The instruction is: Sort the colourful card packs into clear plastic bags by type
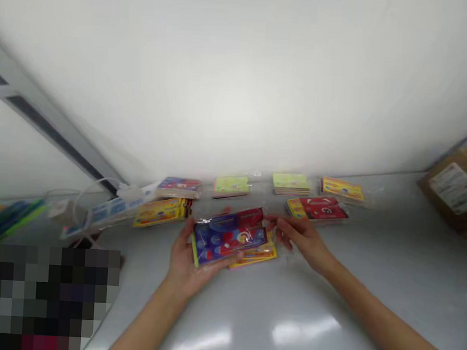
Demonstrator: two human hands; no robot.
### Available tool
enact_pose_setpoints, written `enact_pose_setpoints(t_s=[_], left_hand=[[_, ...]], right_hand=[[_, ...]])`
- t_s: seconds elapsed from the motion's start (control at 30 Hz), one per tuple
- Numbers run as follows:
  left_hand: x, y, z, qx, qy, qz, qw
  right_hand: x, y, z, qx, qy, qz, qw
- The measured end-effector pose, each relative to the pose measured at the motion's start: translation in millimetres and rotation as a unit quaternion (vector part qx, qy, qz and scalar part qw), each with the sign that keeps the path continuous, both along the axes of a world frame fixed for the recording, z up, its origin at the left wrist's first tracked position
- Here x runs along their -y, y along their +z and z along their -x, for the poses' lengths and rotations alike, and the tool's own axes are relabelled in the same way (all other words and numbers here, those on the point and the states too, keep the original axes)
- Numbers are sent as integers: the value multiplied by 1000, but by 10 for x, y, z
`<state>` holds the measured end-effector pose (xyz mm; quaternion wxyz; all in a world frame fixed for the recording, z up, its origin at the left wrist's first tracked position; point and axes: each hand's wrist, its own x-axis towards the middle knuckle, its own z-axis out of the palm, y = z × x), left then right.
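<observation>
A blue and red card pack point(230, 236) in clear plastic rests in my left hand point(185, 261), whose fingers and thumb wrap its left end and lower edge. At the pack's right end, the bent fingers of my right hand point(298, 238) pinch the clear wrapper. Partly hidden beneath the held pack, a yellow card stack point(258, 255) shows on the grey table point(281, 313). Just beyond my right hand lies a red and yellow pack point(320, 207).
Along the wall lie a blue pack point(178, 187), yellow-green packs point(231, 185) and yellow packs point(342, 188). A power strip point(116, 208) with white cables is at left. A brown package point(457, 189) stands at the right edge.
</observation>
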<state>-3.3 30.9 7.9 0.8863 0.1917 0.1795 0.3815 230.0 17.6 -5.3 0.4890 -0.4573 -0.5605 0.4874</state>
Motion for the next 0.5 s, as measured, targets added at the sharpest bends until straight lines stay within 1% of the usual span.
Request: enact_pose_setpoints(t_s=[0.1, 0.17, 0.23, 0.33, 0.4, 0.5], left_hand=[[12, -29, -45, 8, -7, -18, 1000], [14, -38, -62, 16, -16, -25, 999], [4, -33, -52, 32, -16, -30, 999], [-30, -17, 8, 55, 12, -40, 998], [-57, -10, 55, 62, 39, -45, 996], [-83, -8, 98, 66, 66, -49, 994]], right_hand=[[45, 21, 34, 16, 66, 8, 998], [58, 29, 49, 18, 78, 14, 997], [40, 18, 41, 0, 42, 13, 999], [-33, -37, -13, -4, -47, 1, 999], [-88, -97, -56, 25, -89, -2, 996], [-136, -204, -91, 80, -113, -5, 990]])
